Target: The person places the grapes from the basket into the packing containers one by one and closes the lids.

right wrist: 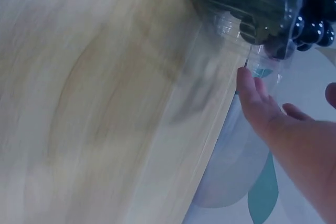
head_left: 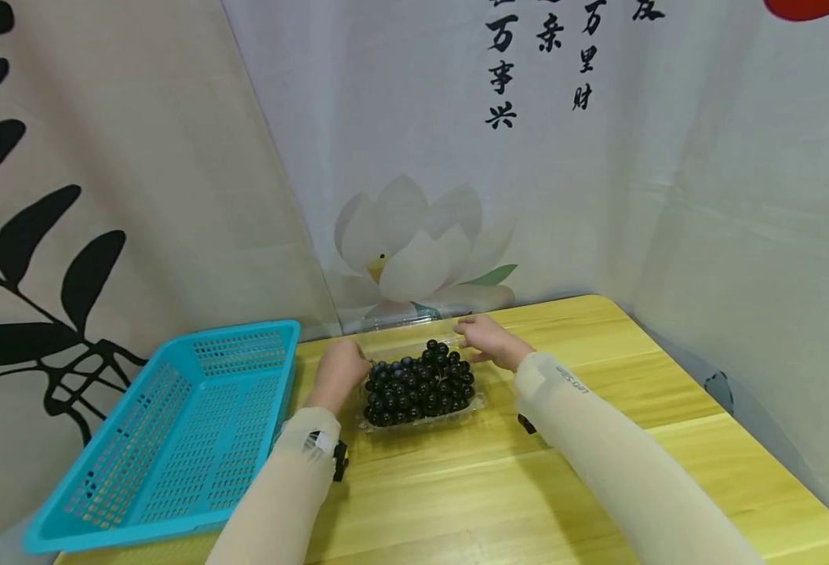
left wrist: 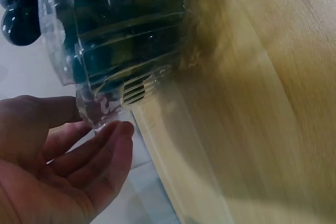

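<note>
Dark, round grapes [head_left: 419,384] heap above the rim of a clear plastic fruit box [head_left: 481,402] on the table. Its transparent lid [head_left: 403,322] stands folded back on the far side. At the box's far left corner my left hand [head_left: 340,372] pinches the plastic edge; the left wrist view shows thumb and fingertips on either side of that clear corner [left wrist: 100,109]. My right hand [head_left: 492,341] is at the far right corner, palm toward the box. In the right wrist view its fingers [right wrist: 251,90] extend loosely, tips right by the plastic.
A blue perforated basket [head_left: 289,369] stands on the left part of the wooden table [head_left: 442,494], close to my left forearm. Behind the table's far edge hangs a printed curtain [head_left: 562,212] with a lotus and black characters.
</note>
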A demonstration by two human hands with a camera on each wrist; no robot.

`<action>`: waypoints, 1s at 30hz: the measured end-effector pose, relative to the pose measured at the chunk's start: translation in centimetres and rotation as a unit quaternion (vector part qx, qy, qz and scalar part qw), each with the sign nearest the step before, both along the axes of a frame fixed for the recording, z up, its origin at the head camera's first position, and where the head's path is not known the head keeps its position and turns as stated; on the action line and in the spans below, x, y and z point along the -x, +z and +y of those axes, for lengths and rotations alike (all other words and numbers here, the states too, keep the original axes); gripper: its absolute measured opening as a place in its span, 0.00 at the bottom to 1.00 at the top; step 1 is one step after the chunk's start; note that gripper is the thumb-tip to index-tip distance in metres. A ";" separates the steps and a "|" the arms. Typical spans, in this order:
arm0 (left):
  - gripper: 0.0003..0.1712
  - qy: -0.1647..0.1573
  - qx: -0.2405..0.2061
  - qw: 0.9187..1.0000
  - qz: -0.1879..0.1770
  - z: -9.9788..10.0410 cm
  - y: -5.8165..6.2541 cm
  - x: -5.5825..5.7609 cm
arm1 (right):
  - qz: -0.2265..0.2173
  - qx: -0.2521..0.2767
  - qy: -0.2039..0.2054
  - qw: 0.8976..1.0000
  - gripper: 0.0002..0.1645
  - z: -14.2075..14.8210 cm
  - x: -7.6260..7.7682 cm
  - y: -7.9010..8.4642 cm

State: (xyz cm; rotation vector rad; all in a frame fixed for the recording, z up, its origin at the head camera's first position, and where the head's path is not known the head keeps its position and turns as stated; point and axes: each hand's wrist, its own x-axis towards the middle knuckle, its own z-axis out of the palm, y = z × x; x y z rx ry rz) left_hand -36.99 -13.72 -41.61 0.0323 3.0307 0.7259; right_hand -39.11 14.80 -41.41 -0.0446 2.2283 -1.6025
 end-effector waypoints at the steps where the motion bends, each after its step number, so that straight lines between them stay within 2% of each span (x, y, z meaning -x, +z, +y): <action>1: 0.31 -0.001 0.001 1.000 0.006 0.0 -0.1 0.0 | -0.002 0.011 -0.002 1.000 0.37 0.0 0.0 0.1; 5: 0.32 0.003 0.000 1.000 0.019 0.1 -0.2 -0.1 | -0.005 0.043 -0.008 0.999 0.38 0.0 -0.2 0.3; 7: 0.30 0.009 -0.001 1.000 0.025 0.2 -0.3 -0.1 | 0.001 0.050 -0.014 0.999 0.39 0.1 -0.2 0.3; 9: 0.20 0.019 -0.011 0.999 0.024 0.2 -0.2 -0.2 | 0.007 0.062 -0.021 0.998 0.40 0.4 -0.3 0.3; 10: 0.12 0.027 -0.025 0.999 0.021 0.2 -0.2 -0.2 | 0.012 0.067 -0.025 0.997 0.40 0.5 -0.3 0.2; 11: 0.10 0.036 -0.042 0.998 0.016 0.1 -0.2 -0.2 | 0.017 0.073 -0.027 0.997 0.40 0.6 -0.3 0.2; 14: 0.42 0.062 -0.095 0.993 -0.004 -0.1 -0.4 -0.2 | 0.031 0.073 -0.025 0.997 0.38 0.8 -0.3 0.1; 15: 0.46 0.068 -0.109 0.992 -0.009 -0.2 -0.4 -0.2 | 0.034 0.067 -0.023 0.997 0.37 0.8 -0.3 0.2; 17: 0.46 0.073 -0.119 0.990 -0.016 -0.3 -0.5 -0.3 | 0.042 0.053 -0.018 0.998 0.34 0.8 -0.4 0.3; 22: 0.27 0.063 -0.124 0.990 -0.020 -0.2 -0.7 -0.9 | 0.050 0.031 -0.019 0.998 0.30 1.2 -1.1 0.6; 30: 0.25 0.064 -0.185 0.981 -0.006 -0.6 -0.8 -2.4 | 0.030 0.045 -0.012 0.998 0.31 1.9 -2.8 1.4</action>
